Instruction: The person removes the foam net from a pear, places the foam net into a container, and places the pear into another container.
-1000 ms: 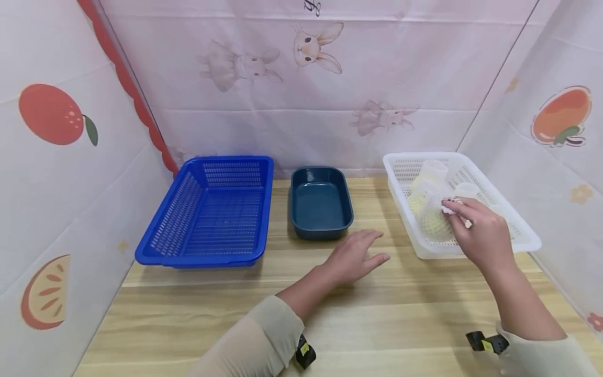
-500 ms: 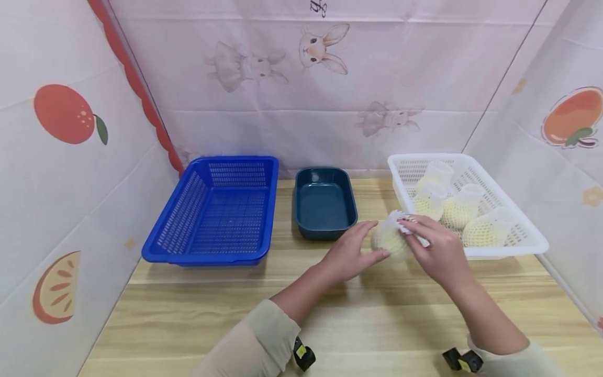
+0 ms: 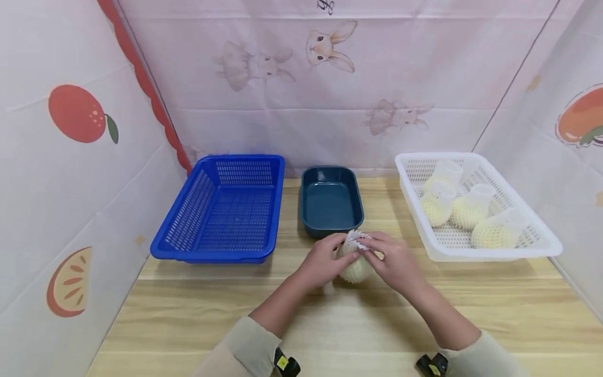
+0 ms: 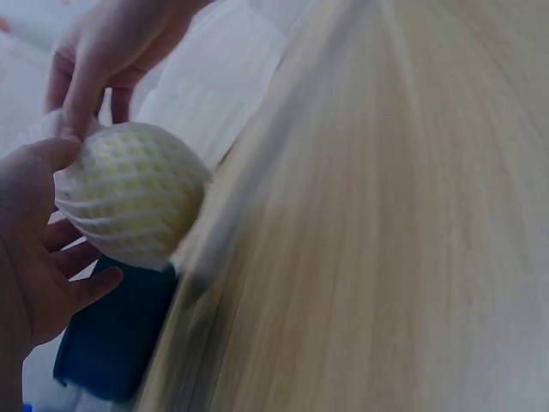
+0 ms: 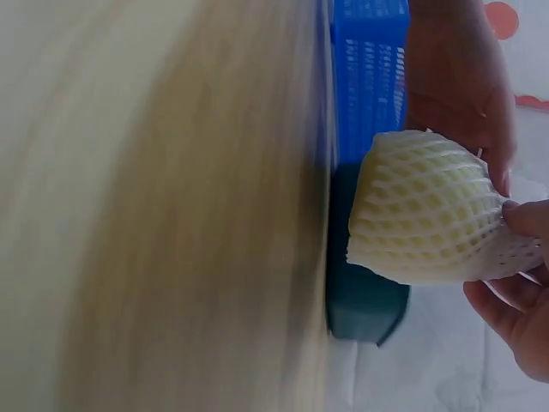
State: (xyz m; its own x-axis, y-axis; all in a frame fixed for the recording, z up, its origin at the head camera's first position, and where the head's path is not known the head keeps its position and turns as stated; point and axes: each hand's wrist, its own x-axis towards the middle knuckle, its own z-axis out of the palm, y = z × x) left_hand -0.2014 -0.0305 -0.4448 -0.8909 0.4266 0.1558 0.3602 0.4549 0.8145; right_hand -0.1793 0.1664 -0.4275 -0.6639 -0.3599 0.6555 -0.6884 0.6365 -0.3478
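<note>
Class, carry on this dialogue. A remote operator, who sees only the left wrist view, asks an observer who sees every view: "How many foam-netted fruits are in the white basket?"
Observer: Four foam-netted fruits are in the white basket.
Operator: I see the held fruit and the teal dish, but not the inside of the dish. Anything there?
Observer: Nothing shows in it; its floor is bare.
Operator: What stands on the other side of the dish from the white basket?
Observer: The blue basket, on the person's left.
</note>
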